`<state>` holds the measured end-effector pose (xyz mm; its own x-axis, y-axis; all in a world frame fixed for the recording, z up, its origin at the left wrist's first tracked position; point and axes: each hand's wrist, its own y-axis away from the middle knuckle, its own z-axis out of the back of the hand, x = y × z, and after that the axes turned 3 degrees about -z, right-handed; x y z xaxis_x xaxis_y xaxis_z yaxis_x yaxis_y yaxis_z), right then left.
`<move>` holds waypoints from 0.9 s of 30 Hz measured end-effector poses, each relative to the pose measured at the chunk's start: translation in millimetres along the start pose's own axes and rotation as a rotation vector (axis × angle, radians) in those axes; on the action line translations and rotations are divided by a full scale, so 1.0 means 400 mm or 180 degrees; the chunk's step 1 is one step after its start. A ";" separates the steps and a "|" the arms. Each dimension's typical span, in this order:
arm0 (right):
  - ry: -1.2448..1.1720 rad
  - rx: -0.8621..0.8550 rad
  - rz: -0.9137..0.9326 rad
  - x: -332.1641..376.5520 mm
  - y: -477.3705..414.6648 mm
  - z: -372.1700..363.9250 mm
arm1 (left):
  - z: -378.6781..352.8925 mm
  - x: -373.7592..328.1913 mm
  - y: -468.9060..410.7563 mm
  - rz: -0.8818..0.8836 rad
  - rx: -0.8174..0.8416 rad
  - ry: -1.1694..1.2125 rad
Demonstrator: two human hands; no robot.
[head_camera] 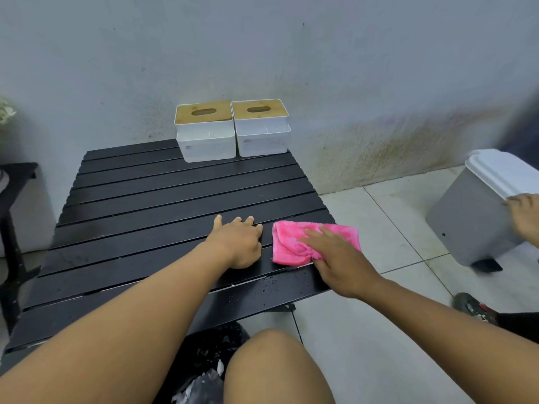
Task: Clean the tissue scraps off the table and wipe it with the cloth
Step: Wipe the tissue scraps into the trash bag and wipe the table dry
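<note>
A pink cloth [291, 243] lies crumpled near the right front corner of the black slatted table [151, 199]. My right hand [338, 258] presses flat on the cloth with its fingers spread. My left hand [239, 240] rests on the table just left of the cloth, fingers loosely bent and holding nothing. Water drops glisten on the front slats beside the cloth. A black bag [204, 371] with white tissue scraps in it sits under the table's front edge, by my knee.
Two white tissue boxes with wooden lids [205, 132] [261, 126] stand at the table's far edge against the wall. A grey bin with a white lid [472, 217] is tilted on the tiled floor at right, with another person's hand [525, 217] on it.
</note>
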<state>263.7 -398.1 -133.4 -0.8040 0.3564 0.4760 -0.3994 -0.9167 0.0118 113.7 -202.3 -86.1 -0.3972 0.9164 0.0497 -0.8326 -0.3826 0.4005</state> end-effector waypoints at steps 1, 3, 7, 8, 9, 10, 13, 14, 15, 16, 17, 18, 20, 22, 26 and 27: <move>-0.0008 0.0017 0.0024 -0.003 0.014 -0.003 | -0.002 -0.001 0.002 0.0004 -0.0006 0.0004; 0.0031 0.0017 0.0011 -0.003 0.007 0.000 | -0.005 0.000 0.006 0.0008 -0.0010 0.0017; 0.0073 -0.0112 -0.0248 0.008 -0.095 0.015 | 0.002 -0.002 0.008 0.0040 0.0054 0.0057; 0.0108 -0.0126 -0.0325 0.010 -0.123 0.018 | 0.004 -0.004 0.009 0.0044 0.0062 0.0064; 0.0158 -0.0141 -0.0380 0.012 -0.150 0.020 | 0.006 -0.005 0.010 0.0058 0.0065 0.0077; 0.0201 -0.0156 -0.0427 0.013 -0.170 0.021 | 0.007 -0.006 0.010 0.0071 0.0085 0.0096; 0.0199 -0.0132 -0.0408 0.011 -0.177 0.021 | 0.009 -0.004 0.010 0.0095 0.0140 0.0147; 0.0152 -0.0088 -0.0332 0.010 -0.160 0.023 | 0.009 -0.003 0.010 0.0093 0.0142 0.0154; 0.0097 -0.0033 -0.0238 0.009 -0.136 0.025 | 0.008 -0.002 0.009 0.0092 0.0137 0.0157; 0.0063 0.0037 -0.0129 0.007 -0.105 0.026 | 0.008 0.000 0.008 0.0093 0.0135 0.0156; 0.0063 0.0115 -0.0005 0.005 -0.067 0.026 | 0.008 0.001 0.008 0.0094 0.0141 0.0160; 0.0083 0.0189 0.0138 0.001 -0.024 0.025 | 0.008 0.001 0.007 0.0093 0.0150 0.0169; 0.0085 0.0303 0.0417 -0.009 0.062 0.024 | 0.008 0.003 0.005 0.0099 0.0175 0.0178; 0.0073 0.0372 0.0567 -0.016 0.123 0.028 | 0.008 0.006 0.005 0.0108 0.0189 0.0189; 0.0116 0.0365 0.0436 -0.007 0.110 0.028 | 0.004 0.005 0.000 0.0112 0.0154 0.0160; 0.0101 0.0283 0.0332 -0.001 0.086 0.024 | 0.004 0.004 -0.003 0.0112 0.0140 0.0155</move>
<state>254.5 -431.7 -124.6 -0.8532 0.2626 0.4507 -0.2734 -0.9610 0.0423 114.6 -200.3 -85.0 -0.4450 0.8953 0.0203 -0.8005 -0.4078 0.4392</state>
